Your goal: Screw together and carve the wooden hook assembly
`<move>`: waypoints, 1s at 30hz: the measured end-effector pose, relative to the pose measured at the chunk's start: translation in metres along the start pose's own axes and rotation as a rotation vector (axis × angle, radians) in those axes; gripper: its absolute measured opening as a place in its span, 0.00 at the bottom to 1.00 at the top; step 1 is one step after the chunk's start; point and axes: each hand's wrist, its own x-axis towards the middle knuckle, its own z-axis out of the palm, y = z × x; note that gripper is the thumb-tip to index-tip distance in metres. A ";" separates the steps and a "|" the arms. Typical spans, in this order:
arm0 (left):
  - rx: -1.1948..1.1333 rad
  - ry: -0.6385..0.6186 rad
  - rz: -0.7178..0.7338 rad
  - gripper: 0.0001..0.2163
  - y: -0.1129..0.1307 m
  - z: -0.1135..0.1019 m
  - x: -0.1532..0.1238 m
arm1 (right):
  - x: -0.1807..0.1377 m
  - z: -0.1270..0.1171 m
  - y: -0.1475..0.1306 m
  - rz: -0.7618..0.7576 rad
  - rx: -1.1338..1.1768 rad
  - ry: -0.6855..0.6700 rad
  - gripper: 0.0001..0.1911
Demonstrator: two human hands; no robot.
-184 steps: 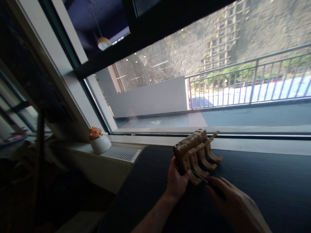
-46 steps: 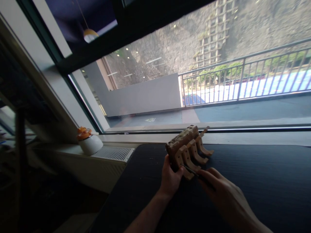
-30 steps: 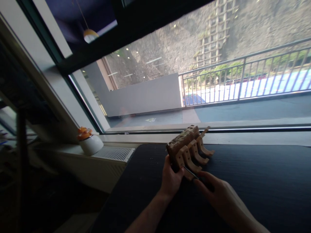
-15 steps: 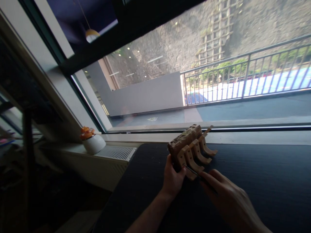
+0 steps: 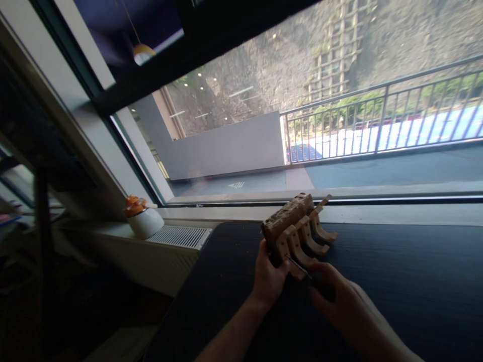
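Observation:
A wooden hook rack [image 5: 290, 215], with a rough, bark-like block and several curved pale wooden hooks [image 5: 307, 236], is held tilted over the dark table. My left hand [image 5: 269, 276] grips its near end, thumb beside the nearest hook. In my right hand [image 5: 339, 294] is a screwdriver [image 5: 323, 287] with a dark handle. Its thin shaft runs up-left, and the tip meets the nearest hook close to my left thumb. Small dark holes show in the hooks. Whether a screw sits under the tip is too small to tell.
The dark table [image 5: 407, 261] reaches the white windowsill [image 5: 377, 213] below a large window. Left of the table, a white pot with orange flowers [image 5: 145, 221] stands on a ledge beside a vent grille [image 5: 181, 237]. A railing [image 5: 383, 118] shows outside.
My right hand has turned and its fingers have shifted around the screwdriver, so more of the dark handle shows. The left hand and the rack have hardly moved.

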 end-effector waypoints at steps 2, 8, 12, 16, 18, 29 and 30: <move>0.017 -0.004 -0.005 0.19 -0.001 0.000 0.000 | -0.002 -0.001 0.001 -0.074 -0.088 0.044 0.13; 0.018 -0.005 -0.006 0.20 -0.002 0.000 0.000 | -0.003 -0.012 0.000 -0.251 -0.283 0.160 0.14; 0.005 -0.011 -0.020 0.20 -0.001 0.001 0.001 | -0.002 -0.012 0.000 -0.220 -0.249 0.143 0.14; -0.010 -0.013 -0.024 0.20 -0.001 0.001 0.001 | 0.001 -0.007 0.000 -0.113 -0.116 0.058 0.15; -0.003 -0.009 -0.017 0.20 -0.002 0.001 0.001 | 0.002 -0.005 0.001 -0.048 -0.067 0.042 0.16; -0.036 -0.023 -0.022 0.20 0.001 0.001 0.001 | 0.003 -0.014 0.011 -0.114 -0.086 0.058 0.16; -0.034 -0.022 -0.022 0.20 0.000 0.001 0.001 | 0.003 -0.015 0.011 -0.117 -0.101 0.068 0.16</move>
